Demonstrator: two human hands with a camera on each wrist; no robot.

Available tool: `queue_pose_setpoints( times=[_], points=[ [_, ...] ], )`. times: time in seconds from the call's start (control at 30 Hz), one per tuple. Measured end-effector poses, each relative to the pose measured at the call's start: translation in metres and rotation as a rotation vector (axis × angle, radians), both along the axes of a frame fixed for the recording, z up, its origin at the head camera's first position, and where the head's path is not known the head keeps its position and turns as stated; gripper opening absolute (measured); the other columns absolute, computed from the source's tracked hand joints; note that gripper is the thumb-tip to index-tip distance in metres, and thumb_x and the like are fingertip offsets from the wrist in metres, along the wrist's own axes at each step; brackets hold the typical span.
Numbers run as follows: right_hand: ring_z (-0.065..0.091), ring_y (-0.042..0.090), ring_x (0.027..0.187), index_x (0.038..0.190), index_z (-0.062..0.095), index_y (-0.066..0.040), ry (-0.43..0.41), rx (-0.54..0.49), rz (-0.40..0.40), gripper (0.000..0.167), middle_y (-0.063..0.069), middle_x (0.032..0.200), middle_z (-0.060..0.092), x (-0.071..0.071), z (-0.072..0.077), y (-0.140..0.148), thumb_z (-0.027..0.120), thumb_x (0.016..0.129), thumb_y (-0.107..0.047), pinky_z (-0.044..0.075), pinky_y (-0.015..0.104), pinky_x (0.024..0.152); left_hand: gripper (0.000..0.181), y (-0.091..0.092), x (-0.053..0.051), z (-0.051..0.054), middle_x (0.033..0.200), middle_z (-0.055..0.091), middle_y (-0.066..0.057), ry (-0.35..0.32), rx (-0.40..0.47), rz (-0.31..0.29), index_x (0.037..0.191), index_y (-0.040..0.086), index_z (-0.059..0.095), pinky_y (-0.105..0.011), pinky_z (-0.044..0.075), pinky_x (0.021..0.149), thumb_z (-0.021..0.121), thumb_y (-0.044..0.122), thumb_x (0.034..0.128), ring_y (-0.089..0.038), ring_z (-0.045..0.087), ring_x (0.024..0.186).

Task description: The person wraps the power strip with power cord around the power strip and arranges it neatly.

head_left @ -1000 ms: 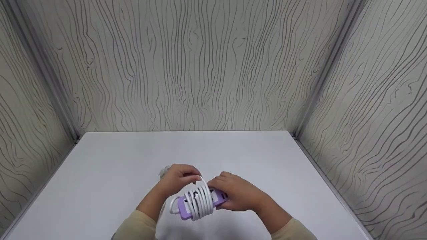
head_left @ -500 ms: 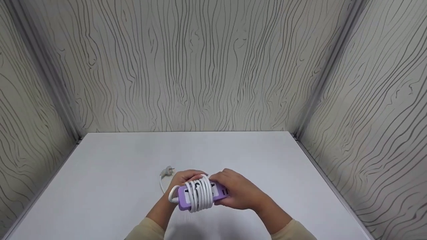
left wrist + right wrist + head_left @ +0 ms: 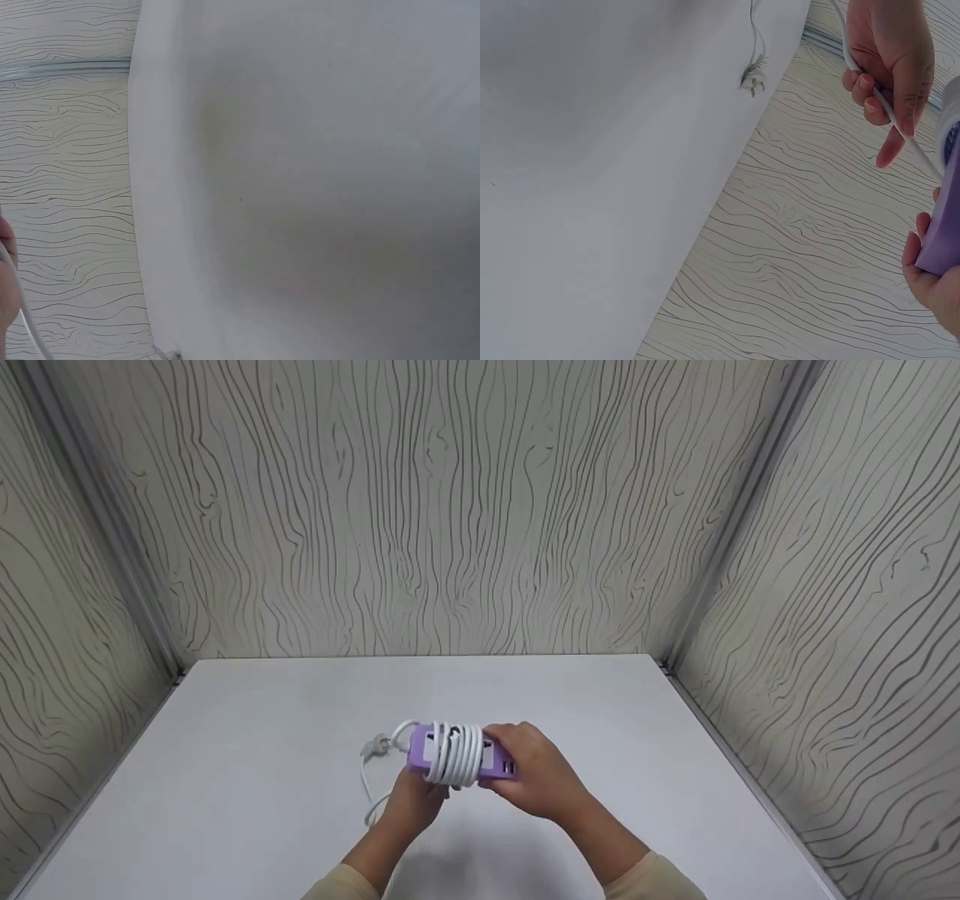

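A purple power strip (image 3: 497,759) with white socket faces is held up above the table in the head view. Several turns of white cord (image 3: 466,754) are wrapped round its middle. My right hand (image 3: 536,772) grips its right end, where small ports show. Below its left part is my left hand (image 3: 415,806), partly hidden by the strip. The right wrist view shows that left hand (image 3: 891,67) from beneath, its fingers curled on the free cord (image 3: 922,157) that runs to the strip. Only a sliver of hand (image 3: 7,289) appears in the left wrist view.
The cord's plug (image 3: 377,745) lies on the white table (image 3: 247,750), left of the hands, with a loose length of cord trailing from it. Wood-grain patterned panels (image 3: 420,510) stand behind the table and along both sides.
My left hand has gone from above the strip, with the cord, to underneath it. The strip has risen and levelled in my right hand. The plug has come into full view.
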State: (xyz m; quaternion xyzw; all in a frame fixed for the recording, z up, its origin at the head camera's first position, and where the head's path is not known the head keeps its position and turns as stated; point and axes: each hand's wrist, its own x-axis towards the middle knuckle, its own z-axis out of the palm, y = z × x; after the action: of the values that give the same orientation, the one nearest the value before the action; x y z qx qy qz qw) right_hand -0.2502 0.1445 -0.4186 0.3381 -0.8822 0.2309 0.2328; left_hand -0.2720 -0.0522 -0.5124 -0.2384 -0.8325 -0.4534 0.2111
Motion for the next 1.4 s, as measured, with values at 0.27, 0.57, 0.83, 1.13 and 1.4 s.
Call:
queue_pose_setpoints(
  times=[0.27, 0.57, 0.83, 1.13, 1.4],
  points=[
    [0.053, 0.012, 0.087, 0.118, 0.053, -0.011, -0.031, -0.094, -0.172, 0.055, 0.0, 0.105, 0.061, -0.012, -0.009, 0.003, 0.076, 0.072, -0.031, 0.049, 0.033, 0.074, 0.01, 0.004, 0.01, 0.02, 0.062, 0.053, 0.014, -0.053, -0.206, 0.052, 0.095, 0.015, 0.062, -0.021, 0.04, 0.052, 0.053, 0.02, 0.0923, 0.001, 0.044, 0.054],
    [0.057, 0.016, 0.087, 0.116, 0.054, -0.012, -0.084, -0.107, -0.345, 0.055, 0.001, 0.103, 0.063, -0.022, -0.026, 0.008, 0.077, 0.071, -0.033, 0.05, 0.035, 0.077, 0.011, 0.001, 0.016, 0.019, 0.07, 0.058, 0.011, 0.013, -0.405, 0.121, 0.093, 0.015, 0.063, -0.025, 0.045, 0.055, 0.056, 0.023, 0.09, -0.003, 0.048, 0.059],
    [0.056, 0.019, 0.082, 0.117, 0.052, -0.011, -0.039, 0.043, -0.464, 0.058, 0.005, 0.102, 0.063, -0.027, -0.036, 0.007, 0.076, 0.071, -0.037, 0.05, 0.037, 0.074, 0.009, 0.002, 0.018, 0.023, 0.064, 0.057, 0.01, 0.067, -0.514, 0.185, 0.083, 0.016, 0.064, -0.024, 0.044, 0.051, 0.06, 0.024, 0.086, -0.003, 0.045, 0.053],
    [0.055, 0.023, 0.084, 0.121, 0.05, -0.009, -0.127, 0.097, -0.552, 0.061, 0.007, 0.107, 0.061, -0.036, -0.033, 0.009, 0.075, 0.072, -0.036, 0.049, 0.041, 0.074, 0.009, 0.0, 0.025, 0.037, 0.059, 0.054, 0.009, 0.158, -0.592, 0.268, 0.079, 0.015, 0.062, -0.018, 0.038, 0.044, 0.064, 0.023, 0.0826, -0.002, 0.039, 0.047],
    [0.055, 0.027, 0.085, 0.122, 0.048, -0.007, -0.203, 0.111, -0.617, 0.061, 0.011, 0.109, 0.06, -0.047, -0.042, 0.028, 0.073, 0.074, -0.036, 0.048, 0.043, 0.075, 0.009, -0.004, 0.03, 0.042, 0.063, 0.057, 0.006, 0.188, -0.626, 0.255, 0.08, 0.014, 0.063, -0.019, 0.041, 0.045, 0.067, 0.022, 0.0809, -0.003, 0.042, 0.048]
  ],
)
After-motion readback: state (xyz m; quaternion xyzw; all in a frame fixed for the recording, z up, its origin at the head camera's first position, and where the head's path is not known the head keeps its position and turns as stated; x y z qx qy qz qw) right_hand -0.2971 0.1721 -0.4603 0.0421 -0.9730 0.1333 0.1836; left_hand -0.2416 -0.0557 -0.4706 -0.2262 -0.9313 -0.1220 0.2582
